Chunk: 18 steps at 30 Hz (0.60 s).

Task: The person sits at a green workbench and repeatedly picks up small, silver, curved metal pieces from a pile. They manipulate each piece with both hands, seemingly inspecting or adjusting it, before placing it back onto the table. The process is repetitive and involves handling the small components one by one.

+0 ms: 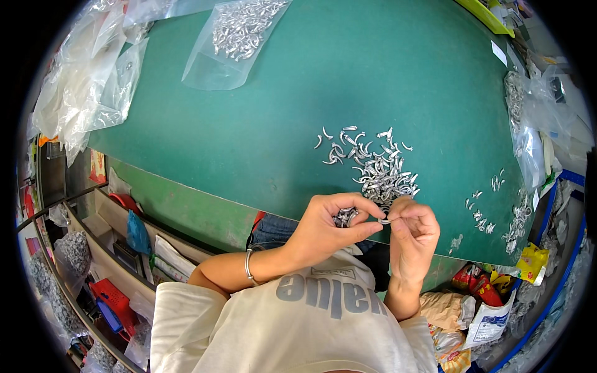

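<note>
My left hand point(323, 225) is curled around several small curved silver metal pieces point(346, 216) in its palm. Its thumb and forefinger come together at one more curved metal piece point(384, 221). From the other side, the fingertips of my right hand point(413, 231) pinch that same piece. Just beyond my hands, a loose pile of like pieces point(388, 174) lies on the green tabletop point(267, 137), with stragglers spreading to its far left. Exactly how the pinched piece sits between the fingertips is too small to make out.
A clear bag of silver pieces point(242, 31) lies at the far side. Crumpled plastic bags point(87, 87) cover the far left corner. Smaller heaps of metal bits point(517, 224) sit near the right edge. A drawer point(143, 230) stands lower left; snack packets point(479, 286) lie lower right.
</note>
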Tool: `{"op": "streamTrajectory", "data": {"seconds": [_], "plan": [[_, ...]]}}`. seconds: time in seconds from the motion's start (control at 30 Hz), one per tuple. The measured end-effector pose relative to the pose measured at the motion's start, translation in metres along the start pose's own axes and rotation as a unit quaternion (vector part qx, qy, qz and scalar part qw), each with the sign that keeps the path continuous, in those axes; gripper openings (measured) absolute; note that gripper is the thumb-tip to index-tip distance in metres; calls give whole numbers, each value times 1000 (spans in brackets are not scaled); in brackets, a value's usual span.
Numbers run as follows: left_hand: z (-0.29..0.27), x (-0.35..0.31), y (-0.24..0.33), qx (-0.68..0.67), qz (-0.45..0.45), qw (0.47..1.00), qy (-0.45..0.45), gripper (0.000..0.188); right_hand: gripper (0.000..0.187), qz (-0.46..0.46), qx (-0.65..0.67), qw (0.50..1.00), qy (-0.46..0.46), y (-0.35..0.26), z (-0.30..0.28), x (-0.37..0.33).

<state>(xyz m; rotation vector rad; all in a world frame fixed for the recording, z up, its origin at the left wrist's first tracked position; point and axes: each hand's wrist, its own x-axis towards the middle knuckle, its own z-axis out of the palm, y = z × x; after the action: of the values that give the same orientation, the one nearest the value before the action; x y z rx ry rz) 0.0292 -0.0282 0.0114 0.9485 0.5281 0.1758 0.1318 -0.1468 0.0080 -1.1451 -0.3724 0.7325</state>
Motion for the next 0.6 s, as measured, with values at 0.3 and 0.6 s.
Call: {"op": "streamTrajectory", "data": {"seconds": [0.3, 0.6], "plan": [[-9, 2, -5, -290, -133, 942, -101, 11, 19, 37, -141, 989, -14, -3, -10, 1], [-1, 9, -14, -253, -43, 966, -41, 17, 19, -146, -627, 759, 93, 1, -38, 37]]}}
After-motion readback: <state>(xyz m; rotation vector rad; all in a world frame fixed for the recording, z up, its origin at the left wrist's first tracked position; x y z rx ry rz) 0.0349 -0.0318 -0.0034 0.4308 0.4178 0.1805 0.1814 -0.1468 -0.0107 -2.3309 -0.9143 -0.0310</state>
